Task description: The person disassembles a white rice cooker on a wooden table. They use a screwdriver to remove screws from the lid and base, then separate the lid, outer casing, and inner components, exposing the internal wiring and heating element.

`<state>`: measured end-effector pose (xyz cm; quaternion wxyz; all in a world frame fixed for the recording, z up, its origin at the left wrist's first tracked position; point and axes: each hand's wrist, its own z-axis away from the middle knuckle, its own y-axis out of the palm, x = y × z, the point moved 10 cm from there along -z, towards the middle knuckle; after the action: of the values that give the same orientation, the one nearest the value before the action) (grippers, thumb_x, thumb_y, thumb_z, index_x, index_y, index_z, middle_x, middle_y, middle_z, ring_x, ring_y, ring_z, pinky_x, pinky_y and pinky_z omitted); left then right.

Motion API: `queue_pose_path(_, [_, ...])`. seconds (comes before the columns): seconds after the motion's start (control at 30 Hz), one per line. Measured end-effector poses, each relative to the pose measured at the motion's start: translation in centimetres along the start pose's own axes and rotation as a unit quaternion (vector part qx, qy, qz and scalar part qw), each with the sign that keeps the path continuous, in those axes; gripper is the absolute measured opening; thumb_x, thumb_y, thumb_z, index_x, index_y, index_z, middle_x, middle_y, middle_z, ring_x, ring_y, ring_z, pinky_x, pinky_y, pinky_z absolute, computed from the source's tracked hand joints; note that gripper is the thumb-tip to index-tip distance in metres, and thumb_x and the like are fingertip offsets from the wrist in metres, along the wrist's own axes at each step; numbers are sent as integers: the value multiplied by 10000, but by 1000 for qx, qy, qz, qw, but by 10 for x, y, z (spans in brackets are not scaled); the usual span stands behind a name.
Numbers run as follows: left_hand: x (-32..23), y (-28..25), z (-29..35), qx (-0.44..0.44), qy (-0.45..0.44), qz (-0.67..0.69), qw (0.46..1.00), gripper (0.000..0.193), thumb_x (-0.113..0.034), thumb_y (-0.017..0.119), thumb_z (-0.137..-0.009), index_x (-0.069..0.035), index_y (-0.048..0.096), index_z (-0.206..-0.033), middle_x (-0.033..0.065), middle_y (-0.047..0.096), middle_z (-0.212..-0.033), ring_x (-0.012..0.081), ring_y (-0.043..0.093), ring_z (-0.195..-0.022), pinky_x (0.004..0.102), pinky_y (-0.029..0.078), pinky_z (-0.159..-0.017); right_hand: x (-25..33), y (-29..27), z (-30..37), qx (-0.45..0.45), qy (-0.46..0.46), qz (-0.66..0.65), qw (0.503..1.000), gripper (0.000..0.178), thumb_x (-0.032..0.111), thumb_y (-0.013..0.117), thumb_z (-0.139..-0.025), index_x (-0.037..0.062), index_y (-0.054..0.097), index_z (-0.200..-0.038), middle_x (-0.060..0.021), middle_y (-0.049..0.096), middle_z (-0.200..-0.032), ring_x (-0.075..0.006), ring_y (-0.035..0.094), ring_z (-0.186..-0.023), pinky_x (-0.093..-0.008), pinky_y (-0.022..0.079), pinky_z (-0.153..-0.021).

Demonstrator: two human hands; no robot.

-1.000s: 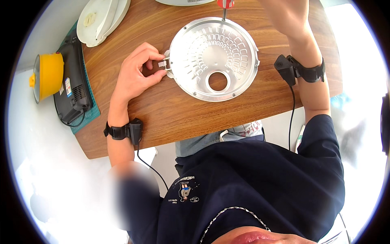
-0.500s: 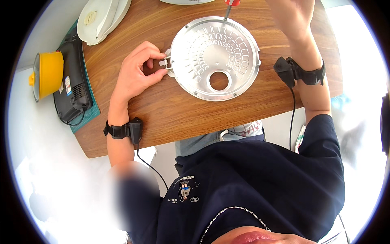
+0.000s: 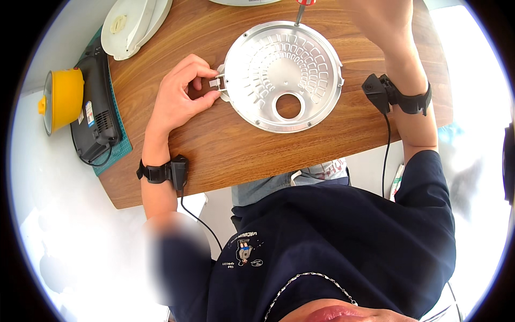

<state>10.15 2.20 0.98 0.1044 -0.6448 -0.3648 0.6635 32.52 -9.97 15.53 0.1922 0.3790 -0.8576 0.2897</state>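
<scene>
A round silver metal cover (image 3: 284, 75) lies on the wooden table, with rows of embossed slots and one round hole near its front edge. My left hand (image 3: 185, 91) pinches the small metal hinge bracket (image 3: 219, 83) on its left edge between thumb and fingers. At the far rim stands a screwdriver (image 3: 299, 16), its shaft tip at the edge and its red and white handle cut off by the top of the view. Beyond the cover on the right, my right hand (image 3: 383, 19) reaches up past the top edge; its fingers are out of sight.
To the left, a black appliance (image 3: 96, 107) rests on a green mat (image 3: 122, 142) beside a yellow pot-like container (image 3: 67, 99). White round plastic parts (image 3: 120, 32) lie at the far left. Black wrist straps with cables circle both my wrists.
The metal cover and screwdriver have shifted very slightly left. My right hand has moved a little, also leftward, while the left keeps its pinch.
</scene>
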Motion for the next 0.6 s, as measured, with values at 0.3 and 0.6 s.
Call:
queue_pose_path(0.3, [1,0,-1,2,-10,0,1000,292,2,824,-711,-50,710,-975,-2,623,-954,118,500,-727,260,434,-643,-4,5,0,62,-9,-209,976,493,133,807,-911,-2,544,-1305,-66,644,-1153,-80,595,-957,-211,508,-806])
queue_pose_path(0.6, [3,0,1,-1,-8,-2,1000,282,-16,826,-720,-50,704,-971,-5,616,-956,119,494,-726,262,426,-637,-11,1,0,-50,15,-164,985,397,217,739,-985,3,554,-1265,-30,644,-1062,-83,614,-949,-219,528,-802])
